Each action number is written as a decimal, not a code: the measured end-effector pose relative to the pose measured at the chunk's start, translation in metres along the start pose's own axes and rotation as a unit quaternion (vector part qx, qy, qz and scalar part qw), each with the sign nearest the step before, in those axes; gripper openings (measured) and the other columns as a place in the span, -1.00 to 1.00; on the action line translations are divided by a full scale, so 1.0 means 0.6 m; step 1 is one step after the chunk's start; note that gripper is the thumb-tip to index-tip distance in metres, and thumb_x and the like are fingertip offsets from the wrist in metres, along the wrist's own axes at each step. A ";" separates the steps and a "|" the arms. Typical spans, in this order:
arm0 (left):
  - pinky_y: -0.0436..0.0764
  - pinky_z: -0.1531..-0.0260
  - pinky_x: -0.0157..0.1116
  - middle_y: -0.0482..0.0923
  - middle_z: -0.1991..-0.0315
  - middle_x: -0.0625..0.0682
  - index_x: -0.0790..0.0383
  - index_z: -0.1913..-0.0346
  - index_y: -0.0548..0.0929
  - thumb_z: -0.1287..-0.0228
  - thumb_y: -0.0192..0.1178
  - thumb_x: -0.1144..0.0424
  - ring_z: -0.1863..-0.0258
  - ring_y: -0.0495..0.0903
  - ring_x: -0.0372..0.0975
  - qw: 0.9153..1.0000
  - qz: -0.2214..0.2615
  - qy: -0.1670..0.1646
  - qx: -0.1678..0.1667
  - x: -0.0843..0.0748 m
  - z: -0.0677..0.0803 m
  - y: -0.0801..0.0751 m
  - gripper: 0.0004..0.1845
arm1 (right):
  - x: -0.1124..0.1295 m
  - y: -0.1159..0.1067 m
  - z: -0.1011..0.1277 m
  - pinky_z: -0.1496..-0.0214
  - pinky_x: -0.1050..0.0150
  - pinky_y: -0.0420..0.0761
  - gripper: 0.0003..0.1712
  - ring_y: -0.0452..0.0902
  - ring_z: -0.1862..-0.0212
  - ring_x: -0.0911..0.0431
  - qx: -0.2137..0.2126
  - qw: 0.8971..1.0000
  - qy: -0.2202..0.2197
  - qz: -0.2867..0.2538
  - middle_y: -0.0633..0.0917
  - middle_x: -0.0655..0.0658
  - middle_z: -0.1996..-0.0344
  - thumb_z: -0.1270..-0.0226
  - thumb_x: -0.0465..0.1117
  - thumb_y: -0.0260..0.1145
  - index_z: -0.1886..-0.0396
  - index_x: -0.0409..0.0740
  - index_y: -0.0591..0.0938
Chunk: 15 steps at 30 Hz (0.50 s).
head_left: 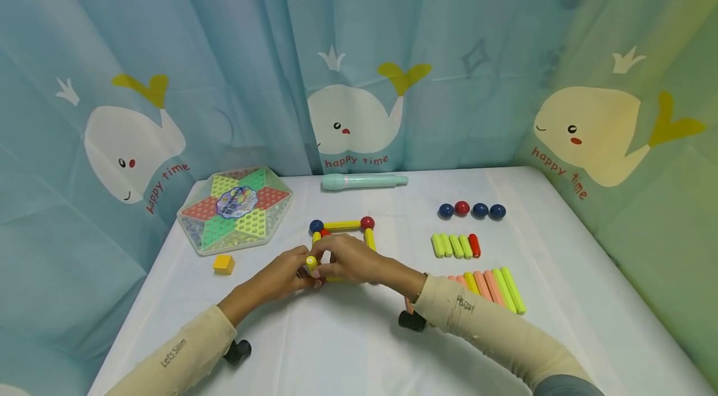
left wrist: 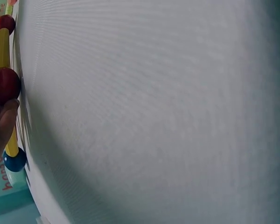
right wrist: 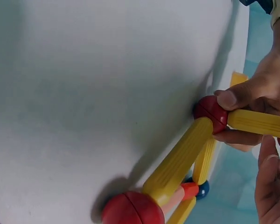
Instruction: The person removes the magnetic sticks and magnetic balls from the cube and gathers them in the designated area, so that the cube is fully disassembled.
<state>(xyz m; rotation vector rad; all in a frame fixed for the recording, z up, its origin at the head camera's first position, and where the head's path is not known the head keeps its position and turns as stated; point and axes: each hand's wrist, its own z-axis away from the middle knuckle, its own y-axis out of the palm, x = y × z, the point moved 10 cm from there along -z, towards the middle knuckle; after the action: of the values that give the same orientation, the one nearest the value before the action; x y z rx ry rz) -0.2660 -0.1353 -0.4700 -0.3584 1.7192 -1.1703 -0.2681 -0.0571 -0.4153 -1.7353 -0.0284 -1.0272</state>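
A frame of yellow sticks (head_left: 342,225) joined by balls lies on the table, with a blue ball (head_left: 316,226) and a red ball (head_left: 367,222) at its far corners. At its near left corner my left hand (head_left: 288,272) pinches another red ball (right wrist: 210,113) between thumb and fingers. My right hand (head_left: 353,257) holds an upright yellow stick (right wrist: 254,122) whose lower end meets that ball. Seen from the right wrist, a second yellow stick (right wrist: 179,158) runs from the pinched ball to a nearer red ball (right wrist: 133,210). Part of the frame is hidden behind my right hand.
Left of the frame are a star-patterned board (head_left: 235,209) and a yellow-orange block (head_left: 224,265). A mint-green pen-shaped object (head_left: 364,181) lies at the back. On the right are rows of loose balls (head_left: 480,211), short sticks (head_left: 451,246) and longer sticks (head_left: 493,289).
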 end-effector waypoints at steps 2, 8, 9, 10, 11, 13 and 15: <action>0.61 0.25 -0.39 0.50 0.30 -0.12 0.15 0.20 0.62 -0.20 0.46 0.14 0.26 0.58 -0.30 1.000 0.000 -0.001 0.001 0.001 -0.001 0.000 -0.75 | -0.003 0.003 -0.001 0.21 0.44 0.55 -0.80 0.52 0.31 0.22 0.002 1.000 0.004 0.002 0.68 0.12 0.23 -0.29 -0.14 0.46 0.12 -0.04 0.71; 0.65 0.20 -0.39 0.55 0.23 -0.05 0.18 0.16 0.67 -0.21 0.45 0.18 0.22 0.65 -0.24 0.999 0.027 0.007 0.018 0.001 -0.003 0.006 -0.77 | -0.013 -0.003 0.006 0.25 0.43 0.54 -0.84 0.49 0.35 0.28 -0.017 0.999 -0.001 -0.047 0.65 0.08 0.26 -0.33 -0.18 0.43 0.14 -0.07 0.67; 0.65 0.19 -0.40 0.56 0.21 -0.05 0.17 0.14 0.67 -0.21 0.45 0.18 0.20 0.66 -0.24 0.999 0.030 0.002 0.022 0.002 -0.003 0.007 -0.76 | -0.011 -0.009 0.008 0.27 0.42 0.57 -0.85 0.51 0.37 0.26 -0.023 0.997 -0.008 -0.067 0.64 0.05 0.27 -0.33 -0.19 0.42 0.16 -0.08 0.66; 0.65 0.18 -0.39 0.56 0.20 -0.05 0.18 0.13 0.67 -0.20 0.45 0.18 0.19 0.66 -0.24 0.999 0.031 -0.003 0.023 0.003 -0.003 0.007 -0.75 | -0.008 -0.016 0.010 0.30 0.40 0.59 -0.85 0.54 0.40 0.23 -0.030 0.996 -0.014 -0.087 0.64 0.03 0.27 -0.34 -0.20 0.42 0.16 -0.08 0.65; 0.65 0.17 -0.38 0.56 0.19 -0.04 0.18 0.12 0.66 -0.20 0.45 0.17 0.18 0.65 -0.23 0.999 0.031 -0.008 0.024 0.005 -0.003 0.007 -0.74 | -0.004 -0.024 0.012 0.32 0.37 0.61 -0.86 0.58 0.43 0.17 -0.035 0.993 -0.022 -0.107 0.64 -0.01 0.26 -0.35 -0.21 0.41 0.16 -0.10 0.65; 0.65 0.16 -0.37 0.56 0.17 -0.04 0.18 0.10 0.67 -0.20 0.45 0.17 0.17 0.64 -0.24 0.999 0.025 -0.013 0.022 0.006 -0.002 0.007 -0.73 | 0.000 -0.040 0.017 0.35 0.31 0.65 -0.85 0.65 0.45 0.05 -0.040 0.989 -0.027 -0.138 0.66 -0.07 0.22 -0.36 -0.21 0.40 0.13 -0.11 0.64; 0.63 0.17 -0.36 0.56 0.17 -0.06 0.18 0.09 0.70 -0.22 0.44 0.15 0.18 0.60 -0.26 0.999 0.016 -0.016 0.023 0.006 -0.001 0.009 -0.73 | -0.003 -0.052 0.024 0.36 0.28 0.67 -0.83 0.69 0.43 -0.06 -0.037 0.988 -0.016 -0.151 0.67 -0.08 0.15 -0.37 -0.20 0.39 0.11 -0.09 0.63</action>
<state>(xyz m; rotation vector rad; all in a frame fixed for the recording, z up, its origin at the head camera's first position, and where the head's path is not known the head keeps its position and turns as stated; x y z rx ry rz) -0.2668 -0.1352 -0.4764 -0.3187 1.6615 -1.1724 -0.2754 -0.0315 -0.3937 -1.8515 -0.2845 -1.2332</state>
